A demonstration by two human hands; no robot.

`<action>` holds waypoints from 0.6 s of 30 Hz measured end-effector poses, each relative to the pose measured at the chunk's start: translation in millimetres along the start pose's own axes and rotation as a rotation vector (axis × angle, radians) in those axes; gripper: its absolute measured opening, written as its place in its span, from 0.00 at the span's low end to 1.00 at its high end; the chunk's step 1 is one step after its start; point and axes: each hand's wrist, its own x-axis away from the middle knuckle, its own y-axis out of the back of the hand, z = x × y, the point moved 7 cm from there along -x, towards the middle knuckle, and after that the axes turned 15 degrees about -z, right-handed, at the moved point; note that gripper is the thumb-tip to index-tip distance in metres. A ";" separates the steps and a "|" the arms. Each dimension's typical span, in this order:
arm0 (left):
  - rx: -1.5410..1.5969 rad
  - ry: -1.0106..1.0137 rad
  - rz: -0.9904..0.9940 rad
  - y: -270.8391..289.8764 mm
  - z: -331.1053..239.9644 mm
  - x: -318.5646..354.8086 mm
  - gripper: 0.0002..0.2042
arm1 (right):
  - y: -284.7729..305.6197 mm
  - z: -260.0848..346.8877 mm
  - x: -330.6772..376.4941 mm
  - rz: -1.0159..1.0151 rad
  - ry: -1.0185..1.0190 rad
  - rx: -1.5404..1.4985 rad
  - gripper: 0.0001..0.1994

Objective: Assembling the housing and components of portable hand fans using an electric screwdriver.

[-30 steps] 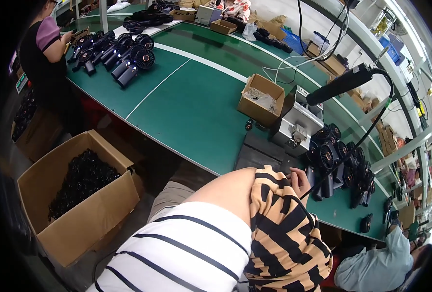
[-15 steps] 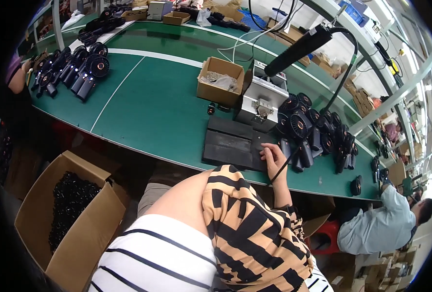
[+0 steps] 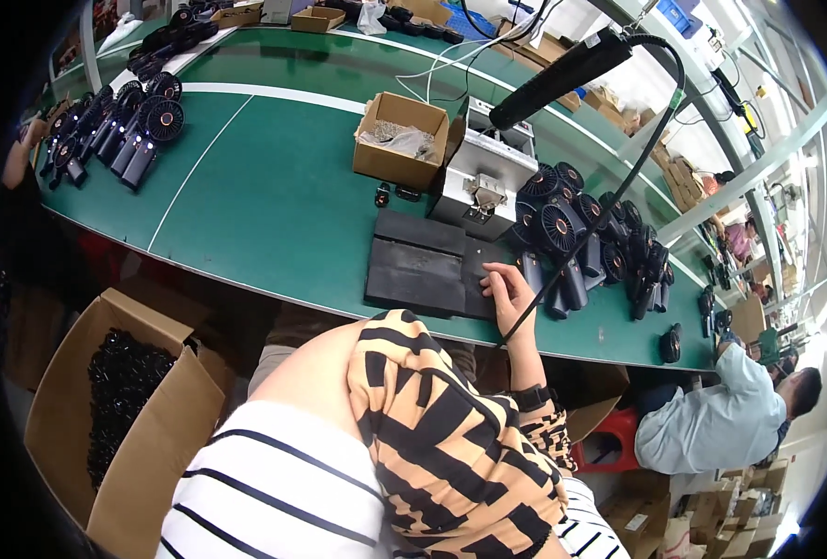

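My right hand (image 3: 507, 293) rests at the right end of a black foam pad (image 3: 417, 265) near the bench's front edge. Its fingers are loosely bent and apart, with nothing visible in them. A dark band circles that wrist, and a thin black cable crosses in front of the hand. My left arm (image 3: 432, 410), in a tan and black patterned sleeve cover, is bent across my body; its hand does not show. Just beyond the pad stands a metal fixture (image 3: 485, 191). Black handheld fans (image 3: 558, 228) are heaped right of it.
An open carton of small parts (image 3: 399, 140) stands left of the fixture. More fans (image 3: 139, 130) lie at the far left. A black tool (image 3: 562, 79) hangs overhead. On the floor, a large carton (image 3: 134, 391) holds black pieces. A person in light blue (image 3: 702, 410) sits at right.
The whole scene has shifted slightly left and up in the picture. My right hand stays at the pad's right end, and the dark wristband now shows more fully.
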 end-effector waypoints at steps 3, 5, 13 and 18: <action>0.025 0.005 0.021 2.0 0.7 1.8 0.14 | 1.3 -0.5 -2.1 -0.008 -0.009 -0.029 0.10; 0.054 0.011 0.035 -2.6 4.0 3.6 0.14 | 0.2 -1.2 -3.1 -0.017 -0.010 -0.022 0.10; 0.124 -0.013 0.079 -13.2 5.1 -0.2 0.15 | 2.1 -2.6 -3.2 -0.025 -0.001 -0.012 0.09; 0.159 -0.010 0.100 -21.1 5.1 2.4 0.16 | -0.6 -1.9 -2.6 -0.021 -0.003 -0.047 0.09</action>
